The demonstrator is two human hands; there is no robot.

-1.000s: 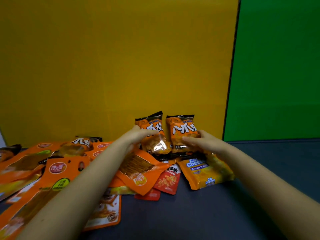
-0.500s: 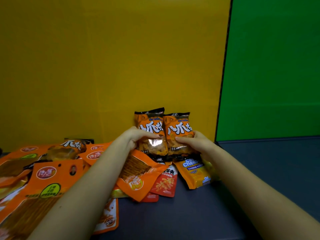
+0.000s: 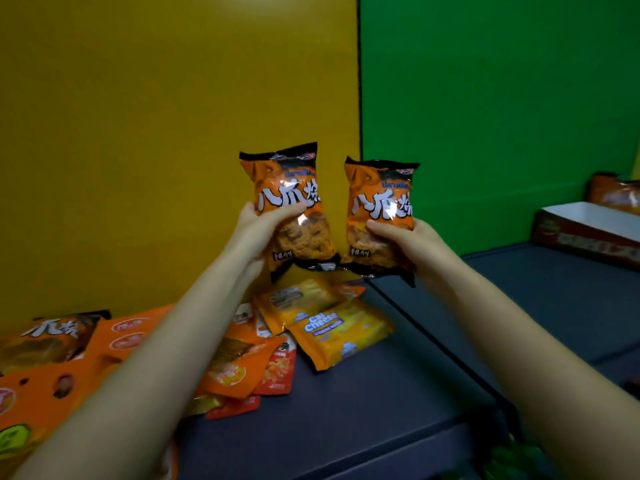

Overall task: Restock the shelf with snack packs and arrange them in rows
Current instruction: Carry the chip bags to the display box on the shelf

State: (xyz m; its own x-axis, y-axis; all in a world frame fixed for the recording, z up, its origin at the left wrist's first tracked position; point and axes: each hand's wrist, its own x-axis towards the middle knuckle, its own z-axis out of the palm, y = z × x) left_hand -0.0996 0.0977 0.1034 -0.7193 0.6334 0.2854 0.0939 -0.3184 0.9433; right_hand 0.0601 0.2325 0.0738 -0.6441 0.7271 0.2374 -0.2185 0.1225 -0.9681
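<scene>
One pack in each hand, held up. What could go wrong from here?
The left hand grips the left pack and the right hand the right pack by the lower half only; the glossy film might slip. The left forearm crosses above the loose pile; lowering it could drag packs askew.

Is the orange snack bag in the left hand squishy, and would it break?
Probably puffy and light: the left hand holds the orange snack bag up by its lower half. Its glossy film shines, so maybe slippery. The knobbly pieces behind its clear window look crunchy; squeezing would likely crush them.
</scene>
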